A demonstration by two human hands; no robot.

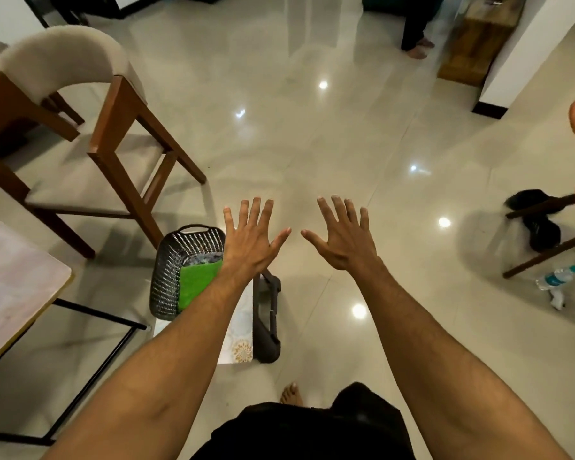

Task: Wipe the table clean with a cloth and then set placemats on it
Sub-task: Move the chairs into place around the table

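Note:
My left hand (248,235) and my right hand (342,234) are stretched out side by side over the floor, palms down, fingers spread, holding nothing. Below my left forearm a dark perforated basket (166,270) stands on the floor with a green cloth (196,280) inside it. A pale placemat with a gold pattern (241,343) lies on the floor beside the basket, partly hidden by my arm. The table (10,283) with a light marbled top shows only its corner at the left edge.
A wooden chair with a beige back (107,137) stands at the left, behind the basket. A dark grey case (266,320) lies next to the placemat. At the right are another chair's legs (545,247), a water bottle (558,277) and dark sandals. Another person's feet (419,48) show far back.

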